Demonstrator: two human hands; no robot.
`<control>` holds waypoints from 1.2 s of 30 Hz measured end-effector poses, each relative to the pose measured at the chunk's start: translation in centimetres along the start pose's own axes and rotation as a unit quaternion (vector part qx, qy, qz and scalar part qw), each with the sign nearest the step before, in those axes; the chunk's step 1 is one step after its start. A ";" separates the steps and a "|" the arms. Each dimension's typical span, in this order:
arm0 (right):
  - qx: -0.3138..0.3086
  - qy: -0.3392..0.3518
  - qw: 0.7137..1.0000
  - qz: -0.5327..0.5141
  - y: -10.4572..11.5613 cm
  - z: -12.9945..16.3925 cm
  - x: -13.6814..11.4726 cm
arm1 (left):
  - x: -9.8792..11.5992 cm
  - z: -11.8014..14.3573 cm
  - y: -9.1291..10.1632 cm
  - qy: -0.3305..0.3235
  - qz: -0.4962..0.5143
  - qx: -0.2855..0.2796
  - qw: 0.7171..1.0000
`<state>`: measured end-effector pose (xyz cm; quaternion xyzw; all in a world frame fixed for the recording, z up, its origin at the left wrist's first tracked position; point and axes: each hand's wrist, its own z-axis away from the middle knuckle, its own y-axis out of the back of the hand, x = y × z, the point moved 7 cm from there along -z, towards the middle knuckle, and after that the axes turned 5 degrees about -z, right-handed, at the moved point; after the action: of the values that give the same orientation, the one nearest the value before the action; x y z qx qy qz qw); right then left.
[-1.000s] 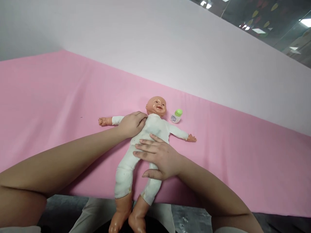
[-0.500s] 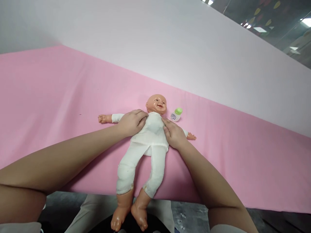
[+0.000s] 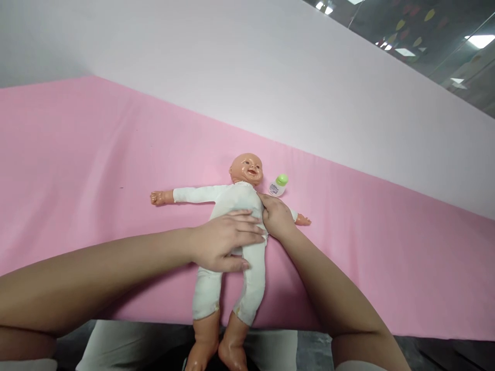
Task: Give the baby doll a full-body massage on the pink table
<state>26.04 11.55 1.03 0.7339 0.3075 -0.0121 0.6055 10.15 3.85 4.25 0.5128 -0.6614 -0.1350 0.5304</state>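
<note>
A baby doll (image 3: pixel 232 198) with a white cloth body lies face up on the pink covering, its bare plastic feet hanging past the near edge. My left hand (image 3: pixel 228 239) rests flat across its lower belly and hip, fingers spread. At the doll's side, just below the shoulder on my right, my right hand (image 3: pixel 279 216) is curled against the body, with some fingertips hidden. Close by that hand stands or lies a small clear bottle (image 3: pixel 277 189) with a green cap and a printed label; which, I cannot tell.
The pink covering (image 3: pixel 367 247) spreads over the table to both sides. Behind it rises a white wall or panel (image 3: pixel 232 67), with glass at the upper right. My legs (image 3: pixel 124 342) are below the near edge.
My left hand has slid from the doll's chest down to its lower belly and opened out, baring the doll's arm. My right hand stays at its side, fingers more curled.
</note>
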 end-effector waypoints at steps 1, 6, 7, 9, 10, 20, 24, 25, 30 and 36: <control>-0.001 0.002 1.000 -0.003 0.0 0.0 0.0 | -0.9 0.0 0.4 0.014 -0.005 0.010 1.000; -0.005 0.011 1.000 -0.005 -0.1 -0.1 0.1 | -5.4 0.4 2.6 0.120 0.004 0.059 0.991; -0.005 0.010 1.000 -0.005 -0.1 -0.1 0.1 | -6.1 0.6 2.8 0.137 0.005 0.069 0.988; -0.007 0.008 1.000 -0.005 -0.2 0.0 0.3 | -7.2 0.9 3.4 0.152 0.000 0.097 0.984; -0.007 0.008 1.000 -0.006 -0.3 0.0 0.4 | -7.7 1.1 3.7 0.157 -0.010 0.114 0.981; 0.073 0.115 0.986 -0.093 1.0 1.9 -1.8 | -12.1 2.9 6.4 0.338 -0.232 0.130 0.903; 0.011 0.304 0.942 -0.140 1.5 4.5 -7.9 | -12.1 2.8 6.3 0.345 -0.243 0.122 0.898; -0.027 0.333 0.932 -0.141 1.3 5.2 -9.3 | -12.0 2.8 6.2 0.347 -0.246 0.121 0.897; -0.159 0.360 0.915 -0.085 -0.5 6.9 -12.5 | -11.6 2.4 6.1 0.334 -0.256 0.118 0.900; -0.171 0.252 0.951 -0.050 -1.2 4.2 -9.0 | -11.8 2.3 5.7 0.301 -0.270 0.122 0.906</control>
<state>19.65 3.99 2.37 0.5819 0.4843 0.1956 0.6234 4.15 15.17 0.78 0.7489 -0.3177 -0.0305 0.5807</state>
